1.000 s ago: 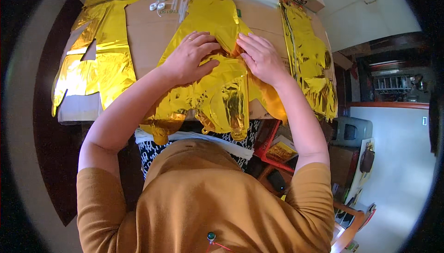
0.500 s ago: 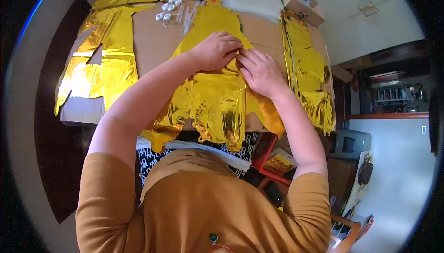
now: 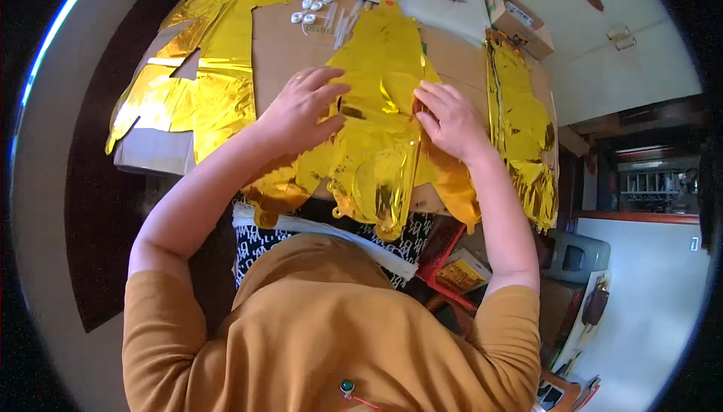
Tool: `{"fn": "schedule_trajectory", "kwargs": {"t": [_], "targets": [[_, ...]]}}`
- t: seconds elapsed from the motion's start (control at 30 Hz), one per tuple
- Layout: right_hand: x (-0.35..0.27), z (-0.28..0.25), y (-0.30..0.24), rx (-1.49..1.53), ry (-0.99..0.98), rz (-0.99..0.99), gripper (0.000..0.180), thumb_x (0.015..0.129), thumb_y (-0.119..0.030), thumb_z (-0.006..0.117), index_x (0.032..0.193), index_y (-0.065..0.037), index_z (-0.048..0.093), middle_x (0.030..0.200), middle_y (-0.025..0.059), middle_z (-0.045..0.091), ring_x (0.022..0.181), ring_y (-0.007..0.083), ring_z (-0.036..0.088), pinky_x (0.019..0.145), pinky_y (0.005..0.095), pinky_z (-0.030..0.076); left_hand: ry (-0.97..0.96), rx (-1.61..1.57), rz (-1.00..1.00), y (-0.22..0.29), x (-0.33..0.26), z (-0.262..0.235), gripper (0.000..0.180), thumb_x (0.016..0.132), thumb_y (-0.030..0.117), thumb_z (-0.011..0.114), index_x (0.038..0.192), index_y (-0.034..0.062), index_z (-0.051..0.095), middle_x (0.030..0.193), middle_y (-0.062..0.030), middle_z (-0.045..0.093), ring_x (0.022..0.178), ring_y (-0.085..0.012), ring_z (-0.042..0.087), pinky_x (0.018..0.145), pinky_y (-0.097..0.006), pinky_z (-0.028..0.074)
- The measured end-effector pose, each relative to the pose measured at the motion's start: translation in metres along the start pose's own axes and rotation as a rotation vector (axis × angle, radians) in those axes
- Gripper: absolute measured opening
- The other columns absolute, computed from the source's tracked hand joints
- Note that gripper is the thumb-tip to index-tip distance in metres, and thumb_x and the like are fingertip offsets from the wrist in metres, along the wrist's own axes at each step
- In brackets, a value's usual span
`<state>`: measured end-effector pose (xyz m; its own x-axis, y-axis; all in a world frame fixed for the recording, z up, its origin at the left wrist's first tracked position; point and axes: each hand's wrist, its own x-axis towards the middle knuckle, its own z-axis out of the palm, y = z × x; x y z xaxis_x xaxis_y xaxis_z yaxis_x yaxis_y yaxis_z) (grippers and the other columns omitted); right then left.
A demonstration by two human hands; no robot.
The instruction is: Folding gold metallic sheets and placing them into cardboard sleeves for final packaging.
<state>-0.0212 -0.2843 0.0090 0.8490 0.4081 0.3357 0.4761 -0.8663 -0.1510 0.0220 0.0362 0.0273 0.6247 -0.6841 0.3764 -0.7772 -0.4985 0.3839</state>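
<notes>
A flat gold foil balloon [image 3: 376, 58], partly folded and creased, lies in front of me on cardboard. Its lower end, with small tabs, hangs toward my lap. My left hand [image 3: 305, 107] hovers at the balloon's left side, fingers spread, nothing in them. At the right edge, the fingers and thumb of my right hand [image 3: 450, 118] come together on the foil. The exact grip is partly hidden by the fingers.
More flat gold foil balloons [image 3: 226, 73] lie to the left, and a stack of foil [image 3: 520, 103] sits on the right. White ribbon rolls [image 3: 309, 14] and clear sticks [image 3: 348, 24] lie at the back. A small cardboard box [image 3: 520, 24] stands at the back right.
My hands have parted from the balloon's middle. The left moved left and down with its fingers spreading; the right stays near the right edge. The whole view has shifted slightly.
</notes>
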Motion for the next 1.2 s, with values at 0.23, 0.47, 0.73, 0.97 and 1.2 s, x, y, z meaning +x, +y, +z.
{"fn": "schedule_trajectory", "kwargs": {"t": [0.23,0.47,0.73,0.97,1.2], "targets": [[-0.002,0.002,-0.004,-0.005,0.005,0.02,0.039,0.089,-0.023,0.068,0.124,-0.006,0.065,0.133,0.0119,0.062,0.122,0.0321,0.056,0.103,0.0467,0.045,-0.068,0.067,-0.01,-0.01,-0.067,-0.016,0.052,0.086,0.024,0.07,0.133,0.004,0.057,0.14,-0.0192,0.053,0.135,-0.0412,0.045,0.116,-0.053,0.033],[-0.006,0.004,-0.008,-0.048,0.028,0.049,0.041,0.09,-0.024,0.067,0.126,-0.006,0.064,0.134,0.0132,0.061,0.121,0.0335,0.056,0.102,0.0474,0.046,-0.023,0.131,0.041,-0.012,-0.07,-0.016,0.049,0.086,0.026,0.071,0.129,0.0045,0.06,0.137,-0.0168,0.056,0.135,-0.0403,0.046,0.116,-0.055,0.031],[-0.003,0.002,0.001,0.001,0.003,0.049,0.04,0.089,-0.021,0.069,0.126,-0.005,0.065,0.136,0.0119,0.061,0.119,0.0335,0.057,0.103,0.0425,0.047,-0.137,0.029,0.117,0.008,-0.045,-0.01,0.045,0.083,0.022,0.073,0.124,0.0049,0.062,0.135,-0.0174,0.057,0.134,-0.0391,0.047,0.115,-0.053,0.033],[-0.006,0.0,0.008,-0.026,-0.009,0.059,0.043,0.088,-0.022,0.067,0.127,-0.005,0.064,0.138,0.0111,0.061,0.115,0.0335,0.057,0.103,0.0431,0.047,-0.106,-0.037,0.149,0.002,-0.058,-0.002,0.046,0.083,0.019,0.073,0.124,0.0036,0.061,0.137,-0.0189,0.055,0.133,-0.0398,0.048,0.114,-0.051,0.036],[-0.005,0.0,0.002,-0.007,-0.003,0.068,0.043,0.087,-0.02,0.067,0.127,-0.006,0.063,0.139,0.0106,0.06,0.113,0.0338,0.057,0.103,0.0421,0.047,-0.161,0.002,0.086,0.01,-0.042,-0.009,0.048,0.086,0.021,0.07,0.129,0.0028,0.059,0.138,-0.0181,0.054,0.133,-0.0385,0.047,0.113,-0.05,0.036]]}}
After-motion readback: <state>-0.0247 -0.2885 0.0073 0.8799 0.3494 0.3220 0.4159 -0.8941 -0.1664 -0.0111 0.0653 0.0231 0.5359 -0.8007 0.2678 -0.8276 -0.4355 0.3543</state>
